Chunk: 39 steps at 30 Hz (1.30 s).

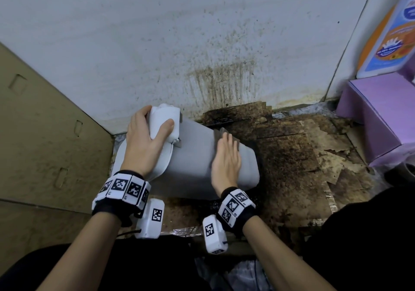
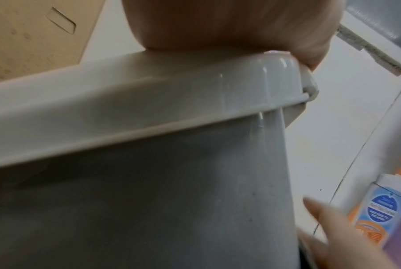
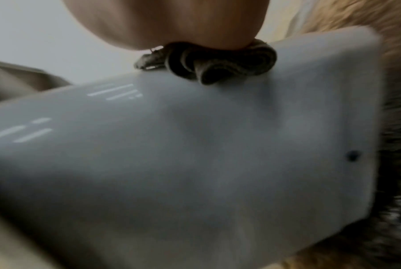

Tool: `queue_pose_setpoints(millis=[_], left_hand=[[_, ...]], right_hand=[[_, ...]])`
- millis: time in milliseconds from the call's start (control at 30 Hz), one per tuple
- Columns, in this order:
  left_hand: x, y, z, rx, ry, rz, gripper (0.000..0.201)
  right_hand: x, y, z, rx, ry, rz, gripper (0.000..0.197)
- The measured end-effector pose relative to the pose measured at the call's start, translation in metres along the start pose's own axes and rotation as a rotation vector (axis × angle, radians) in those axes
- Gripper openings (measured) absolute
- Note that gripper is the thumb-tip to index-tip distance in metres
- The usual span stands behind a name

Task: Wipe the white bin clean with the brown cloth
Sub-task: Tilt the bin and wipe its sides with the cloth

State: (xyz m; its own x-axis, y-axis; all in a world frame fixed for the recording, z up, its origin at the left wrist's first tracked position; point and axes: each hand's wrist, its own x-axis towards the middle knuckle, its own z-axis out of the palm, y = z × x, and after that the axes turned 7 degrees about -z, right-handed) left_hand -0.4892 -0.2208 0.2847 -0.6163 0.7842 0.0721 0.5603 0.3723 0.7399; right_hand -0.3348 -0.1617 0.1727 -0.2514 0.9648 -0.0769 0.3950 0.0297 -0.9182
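Right hand presses crumpled brown cloth onto smooth white bin.

The head view is evenly lit, fairly sharp, and bent at its edges by the wide lens. Both wrist views are dimmer and smeared; pale glare streaks cross the white bin, whose lower part is shadowed.
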Motion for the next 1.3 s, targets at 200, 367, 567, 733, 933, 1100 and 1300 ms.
queue_pose_setpoints(millis=[200, 367, 567, 733, 933, 1100, 1300], left_hand=[[0.000, -0.002, 0.000, 0.000, 0.007, 0.001, 0.082], [-0.001, -0.002, 0.000, -0.011, 0.011, 0.004, 0.081], [-0.002, -0.003, 0.000, -0.022, 0.017, -0.006, 0.082], [-0.001, -0.001, 0.000, -0.042, 0.013, -0.018, 0.085], [0.001, -0.002, -0.002, -0.075, 0.011, -0.035, 0.087], [0.000, -0.001, 0.000, -0.068, 0.015, -0.025, 0.086], [-0.001, 0.000, 0.002, -0.037, 0.015, -0.006, 0.086]], right_hand=[[-0.013, -0.049, 0.015, 0.027, -0.141, -0.279, 0.073], [-0.007, -0.036, 0.015, -0.212, -0.053, -0.436, 0.073], [-0.007, -0.018, 0.007, -0.072, -0.085, -0.461, 0.059], [0.007, 0.004, -0.002, -0.061, -0.134, -0.469, 0.055], [0.021, 0.073, -0.026, -0.121, -0.151, -0.252, 0.058], [0.027, 0.103, -0.038, -0.068, -0.091, 0.055, 0.054], [0.028, 0.092, -0.026, -0.066, -0.040, 0.107, 0.054]])
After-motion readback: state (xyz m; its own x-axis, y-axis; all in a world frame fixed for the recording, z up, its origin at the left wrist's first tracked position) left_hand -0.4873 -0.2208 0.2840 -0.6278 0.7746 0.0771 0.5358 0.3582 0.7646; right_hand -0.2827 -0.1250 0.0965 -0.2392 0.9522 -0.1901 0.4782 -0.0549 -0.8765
